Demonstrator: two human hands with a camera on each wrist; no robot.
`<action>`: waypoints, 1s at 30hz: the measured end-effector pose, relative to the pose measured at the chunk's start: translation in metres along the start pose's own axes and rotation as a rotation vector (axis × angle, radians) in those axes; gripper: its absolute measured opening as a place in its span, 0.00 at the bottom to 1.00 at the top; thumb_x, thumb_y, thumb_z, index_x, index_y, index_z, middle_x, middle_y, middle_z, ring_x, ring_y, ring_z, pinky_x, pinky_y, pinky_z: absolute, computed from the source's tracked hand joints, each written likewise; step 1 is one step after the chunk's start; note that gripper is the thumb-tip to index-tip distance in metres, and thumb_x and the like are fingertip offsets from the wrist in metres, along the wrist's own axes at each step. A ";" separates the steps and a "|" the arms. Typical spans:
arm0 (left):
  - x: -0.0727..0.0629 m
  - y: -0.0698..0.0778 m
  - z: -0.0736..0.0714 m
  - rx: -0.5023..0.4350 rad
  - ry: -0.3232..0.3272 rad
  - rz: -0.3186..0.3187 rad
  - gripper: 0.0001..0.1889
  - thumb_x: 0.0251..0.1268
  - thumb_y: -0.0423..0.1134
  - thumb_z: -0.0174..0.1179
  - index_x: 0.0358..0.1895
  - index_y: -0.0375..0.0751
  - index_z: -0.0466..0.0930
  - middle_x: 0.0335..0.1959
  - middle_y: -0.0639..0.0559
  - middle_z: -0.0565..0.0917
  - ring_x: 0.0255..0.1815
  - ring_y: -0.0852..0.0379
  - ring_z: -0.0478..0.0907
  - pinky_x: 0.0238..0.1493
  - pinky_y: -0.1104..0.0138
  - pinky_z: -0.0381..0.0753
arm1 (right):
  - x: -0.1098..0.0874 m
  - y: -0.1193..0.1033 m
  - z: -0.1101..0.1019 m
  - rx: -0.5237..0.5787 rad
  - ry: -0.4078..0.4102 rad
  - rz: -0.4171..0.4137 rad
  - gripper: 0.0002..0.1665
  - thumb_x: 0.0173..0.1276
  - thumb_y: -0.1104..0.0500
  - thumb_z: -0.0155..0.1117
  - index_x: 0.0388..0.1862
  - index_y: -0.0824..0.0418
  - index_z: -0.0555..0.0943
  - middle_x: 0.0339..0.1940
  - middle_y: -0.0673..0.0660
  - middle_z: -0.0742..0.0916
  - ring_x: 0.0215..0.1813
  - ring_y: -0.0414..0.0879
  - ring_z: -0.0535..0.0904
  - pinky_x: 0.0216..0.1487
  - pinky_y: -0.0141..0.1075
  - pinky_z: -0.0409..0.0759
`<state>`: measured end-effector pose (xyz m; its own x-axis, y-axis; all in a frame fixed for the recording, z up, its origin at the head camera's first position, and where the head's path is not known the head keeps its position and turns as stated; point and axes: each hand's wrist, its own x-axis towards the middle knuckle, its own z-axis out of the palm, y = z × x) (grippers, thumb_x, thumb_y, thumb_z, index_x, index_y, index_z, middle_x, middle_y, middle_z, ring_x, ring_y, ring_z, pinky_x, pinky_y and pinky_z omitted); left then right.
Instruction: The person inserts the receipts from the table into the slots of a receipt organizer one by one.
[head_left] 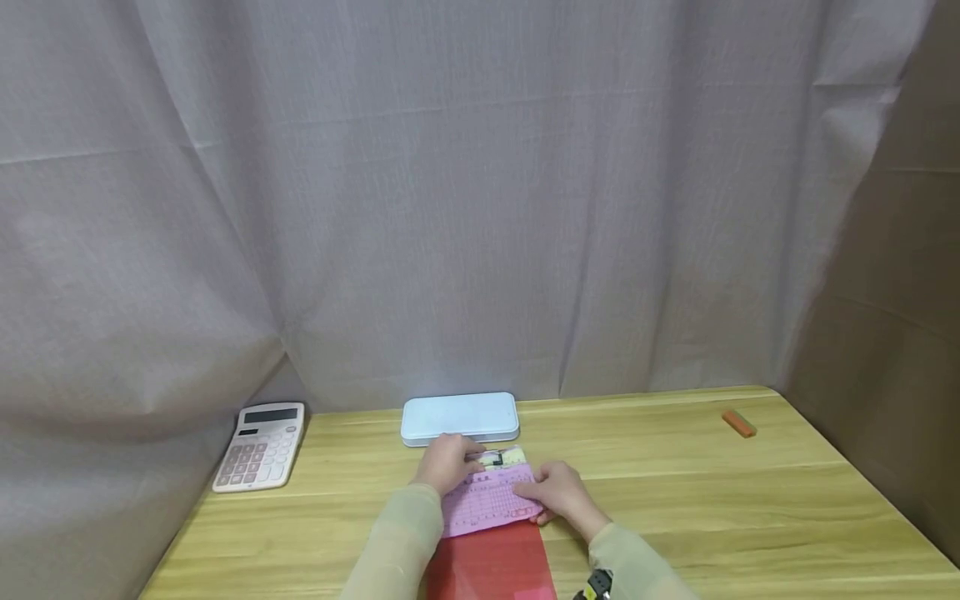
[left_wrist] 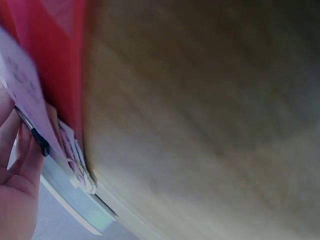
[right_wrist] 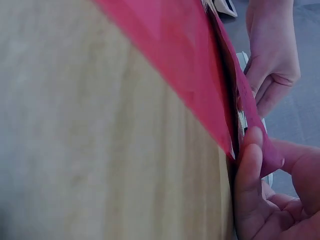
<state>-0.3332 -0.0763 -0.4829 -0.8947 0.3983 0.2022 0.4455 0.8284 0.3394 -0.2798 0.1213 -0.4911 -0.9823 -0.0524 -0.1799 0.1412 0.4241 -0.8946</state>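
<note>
A pink printed slip (head_left: pixel 487 505) lies across a red folder (head_left: pixel 491 562), over a stack of pale printed papers (head_left: pixel 514 456). My left hand (head_left: pixel 447 465) is at the upper left of the stack, its fingers around a black clip (left_wrist: pixel 40 142) with a silver metal part. The left wrist view shows the stack's loose paper edges (left_wrist: pixel 75 155) between slip and folder. At the slip's right edge, my right hand (head_left: pixel 562 496) pinches the paper between thumb and fingers. From the right wrist, this hand (right_wrist: pixel 277 200) bends the slip's corner up off the folder.
A pale blue case (head_left: pixel 459 414) stands right behind the hands, against the grey curtain (head_left: pixel 480 208). To the left lies a calculator (head_left: pixel 260 447). A small orange and green block (head_left: pixel 738 423) is at the back right of the wooden table (head_left: pixel 750 517).
</note>
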 end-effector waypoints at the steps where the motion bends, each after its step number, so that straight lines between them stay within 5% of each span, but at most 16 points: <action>1: 0.000 0.000 0.000 -0.001 -0.002 -0.003 0.14 0.49 0.42 0.71 0.42 0.46 0.88 0.37 0.55 0.88 0.42 0.56 0.83 0.46 0.63 0.80 | 0.000 0.000 0.000 -0.017 -0.004 -0.001 0.14 0.55 0.61 0.71 0.25 0.68 0.75 0.19 0.57 0.81 0.12 0.39 0.74 0.15 0.30 0.78; 10: 0.000 0.001 0.004 0.023 0.005 -0.009 0.14 0.49 0.42 0.71 0.42 0.47 0.87 0.37 0.55 0.88 0.42 0.55 0.83 0.48 0.62 0.80 | 0.005 -0.003 0.002 -0.057 -0.020 0.038 0.16 0.55 0.62 0.71 0.23 0.64 0.71 0.15 0.57 0.81 0.10 0.38 0.73 0.14 0.28 0.76; 18: 0.003 0.002 0.009 0.183 0.031 0.080 0.09 0.54 0.39 0.69 0.39 0.48 0.87 0.31 0.57 0.86 0.35 0.56 0.82 0.44 0.64 0.81 | 0.011 -0.006 0.004 -0.113 0.007 0.052 0.19 0.56 0.58 0.72 0.19 0.62 0.70 0.10 0.55 0.79 0.07 0.37 0.72 0.12 0.29 0.75; 30: 0.002 0.005 0.005 0.153 0.060 0.089 0.06 0.57 0.38 0.65 0.37 0.47 0.88 0.30 0.55 0.87 0.34 0.53 0.83 0.41 0.62 0.81 | 0.018 -0.006 0.002 -0.100 -0.005 0.118 0.21 0.57 0.54 0.72 0.16 0.61 0.71 0.06 0.53 0.78 0.07 0.38 0.72 0.11 0.29 0.75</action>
<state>-0.3329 -0.0699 -0.4855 -0.8462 0.4527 0.2811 0.5090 0.8429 0.1748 -0.2978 0.1162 -0.4900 -0.9588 -0.0015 -0.2842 0.2428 0.5151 -0.8220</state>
